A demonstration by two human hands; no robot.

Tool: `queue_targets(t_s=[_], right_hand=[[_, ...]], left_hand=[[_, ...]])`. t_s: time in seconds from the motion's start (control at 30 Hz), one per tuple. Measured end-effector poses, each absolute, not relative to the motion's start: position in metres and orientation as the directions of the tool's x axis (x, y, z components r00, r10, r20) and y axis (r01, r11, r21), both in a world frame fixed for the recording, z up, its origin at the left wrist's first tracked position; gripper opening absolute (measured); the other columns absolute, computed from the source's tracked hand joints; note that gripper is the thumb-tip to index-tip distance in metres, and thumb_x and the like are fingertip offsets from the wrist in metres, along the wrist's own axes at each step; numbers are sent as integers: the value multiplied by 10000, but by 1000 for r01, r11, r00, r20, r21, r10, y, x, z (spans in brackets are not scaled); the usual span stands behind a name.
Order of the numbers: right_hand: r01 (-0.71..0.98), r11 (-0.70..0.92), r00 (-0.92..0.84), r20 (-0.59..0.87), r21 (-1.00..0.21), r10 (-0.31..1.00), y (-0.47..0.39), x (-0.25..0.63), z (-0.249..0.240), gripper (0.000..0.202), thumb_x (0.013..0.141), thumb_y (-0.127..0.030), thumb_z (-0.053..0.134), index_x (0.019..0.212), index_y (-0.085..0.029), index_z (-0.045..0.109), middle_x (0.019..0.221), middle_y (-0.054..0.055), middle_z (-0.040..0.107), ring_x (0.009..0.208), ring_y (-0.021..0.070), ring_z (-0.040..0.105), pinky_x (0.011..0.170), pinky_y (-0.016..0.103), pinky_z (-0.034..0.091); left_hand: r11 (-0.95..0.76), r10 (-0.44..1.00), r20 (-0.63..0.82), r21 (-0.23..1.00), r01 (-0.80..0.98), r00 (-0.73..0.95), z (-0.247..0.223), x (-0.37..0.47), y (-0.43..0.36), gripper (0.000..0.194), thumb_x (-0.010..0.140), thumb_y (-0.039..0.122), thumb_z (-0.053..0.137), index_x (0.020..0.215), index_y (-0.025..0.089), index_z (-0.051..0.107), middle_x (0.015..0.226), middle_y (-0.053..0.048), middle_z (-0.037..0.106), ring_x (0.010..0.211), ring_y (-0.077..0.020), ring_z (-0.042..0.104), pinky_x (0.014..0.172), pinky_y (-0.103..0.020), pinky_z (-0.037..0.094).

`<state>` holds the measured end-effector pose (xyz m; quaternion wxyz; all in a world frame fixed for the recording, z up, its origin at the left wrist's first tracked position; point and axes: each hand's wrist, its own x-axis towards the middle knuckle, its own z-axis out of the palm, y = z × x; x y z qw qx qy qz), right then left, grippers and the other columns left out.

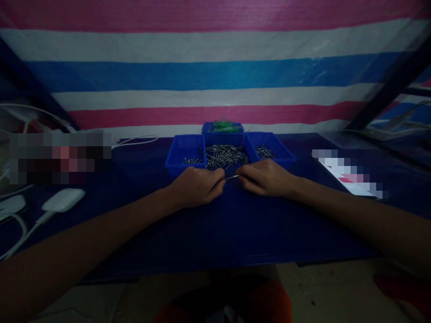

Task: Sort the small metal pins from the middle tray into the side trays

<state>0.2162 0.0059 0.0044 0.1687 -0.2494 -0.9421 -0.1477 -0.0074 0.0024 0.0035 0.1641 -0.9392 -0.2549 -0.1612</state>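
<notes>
Between my two hands, just above the blue table, a thin silver metal pin (231,177) spans the small gap. My left hand (197,185) is closed, thumb and fingers pinching one end of it. The other end sits in the pinched fingers of my right hand (266,178). Right behind the hands lies a heap of similar metal pins (226,154). Some pins are in the left blue bin (182,148), and more are in the right blue bin (278,146). The fingertips hide the pin's ends.
A third blue bin (215,135) at the back holds green pieces (224,125). To the left lie a white charger (63,199) and cables. A paper sheet (357,186) lies on the right. Striped sheeting (215,74) hangs behind the table (215,233).
</notes>
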Motion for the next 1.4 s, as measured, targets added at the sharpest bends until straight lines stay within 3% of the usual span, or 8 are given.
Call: queue_targets(t_s=[0.8, 1.1, 1.4], right_hand=[[464, 864, -840, 409, 198, 358, 9, 220, 1, 127, 849, -205, 357, 840, -164, 477, 563, -20, 525, 452, 85, 424, 453, 237, 297], [476, 847, -829, 443, 239, 341, 7, 218, 4, 222, 905, -255, 326, 920, -134, 511, 589, -6, 568, 477, 83, 468, 478, 214, 324], [508, 830, -826, 402, 229, 395, 6, 217, 5, 345, 927, -308, 237, 730, -164, 480, 513, -30, 447, 435, 85, 378, 459, 225, 296]], left_hand=[[-816, 414, 389, -243, 525, 823, 1, -7, 3, 198, 879, 274, 323, 838, 149, 471, 583, 13, 564, 498, -104, 528, 432, -224, 304], [-792, 428, 391, -271, 547, 815, 1, -8, 3, 230, 896, 262, 280, 833, 148, 469, 578, 12, 556, 499, -109, 533, 440, -220, 319], [-793, 428, 390, -272, 546, 816, 1, -7, 4, 283, 909, 256, 233, 831, 138, 477, 546, 8, 537, 470, -112, 518, 423, -222, 318]])
